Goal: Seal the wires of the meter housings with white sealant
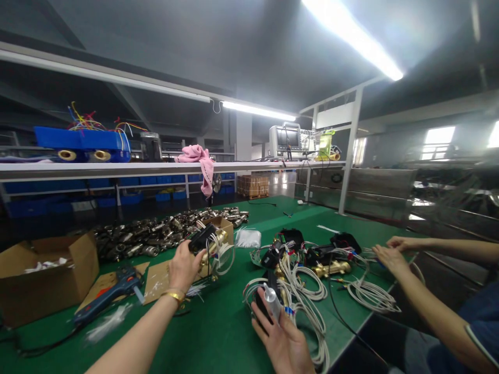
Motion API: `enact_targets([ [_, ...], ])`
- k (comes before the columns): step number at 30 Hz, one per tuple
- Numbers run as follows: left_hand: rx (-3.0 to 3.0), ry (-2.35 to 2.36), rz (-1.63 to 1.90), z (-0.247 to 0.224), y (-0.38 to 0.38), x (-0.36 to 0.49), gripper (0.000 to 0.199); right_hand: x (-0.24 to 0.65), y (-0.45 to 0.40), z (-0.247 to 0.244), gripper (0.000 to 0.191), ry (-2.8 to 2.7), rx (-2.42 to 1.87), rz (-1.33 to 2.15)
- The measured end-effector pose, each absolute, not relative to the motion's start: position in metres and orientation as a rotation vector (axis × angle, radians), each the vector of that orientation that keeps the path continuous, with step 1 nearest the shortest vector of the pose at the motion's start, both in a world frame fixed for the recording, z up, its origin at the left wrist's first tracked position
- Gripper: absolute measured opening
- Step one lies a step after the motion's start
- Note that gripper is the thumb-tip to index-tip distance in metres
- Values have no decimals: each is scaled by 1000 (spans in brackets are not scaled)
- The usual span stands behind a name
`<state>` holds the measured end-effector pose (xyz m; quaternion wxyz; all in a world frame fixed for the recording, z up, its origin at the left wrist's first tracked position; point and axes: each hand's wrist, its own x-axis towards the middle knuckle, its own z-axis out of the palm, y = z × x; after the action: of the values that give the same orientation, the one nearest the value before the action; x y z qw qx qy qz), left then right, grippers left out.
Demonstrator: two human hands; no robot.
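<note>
My left hand, with a gold band at the wrist, grips the black housing of a brass assembly; its coiled white cable hangs at the right side. Low in the centre, my right hand holds a silvery tube upright between fingers and palm. Just behind that hand lies another black and brass unit with white cables. More such units are bunched to the right, one with a brass body showing.
A co-worker's hands are over cables at the right edge. Left are a cardboard box, a blue glue gun and a heap of metal fittings. A shelf crosses behind, bearing a pink cloth and an oscilloscope.
</note>
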<state>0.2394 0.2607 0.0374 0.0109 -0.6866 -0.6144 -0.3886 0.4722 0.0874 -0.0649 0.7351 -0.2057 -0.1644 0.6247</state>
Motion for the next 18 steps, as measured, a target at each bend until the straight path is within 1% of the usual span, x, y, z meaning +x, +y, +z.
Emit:
enact_targets([
  [2,-2088,-1921,-1239,53,255,217,46,473,85,-57,44,-355,-469,1379],
  [6,-2055,-1904,-1202,84,233,161,50,473,80,-42,48,-348,-496,1402],
  [11,-2089,-1844,-1069,109,192,79,54,467,70,-31,37,-347,-478,1490],
  [15,-2114,-1723,-989,113,153,20,58,451,67,-28,32,-316,-487,1553],
  [18,-2119,-1549,-970,99,119,-11,66,429,66,-28,36,-328,-493,1607],
])
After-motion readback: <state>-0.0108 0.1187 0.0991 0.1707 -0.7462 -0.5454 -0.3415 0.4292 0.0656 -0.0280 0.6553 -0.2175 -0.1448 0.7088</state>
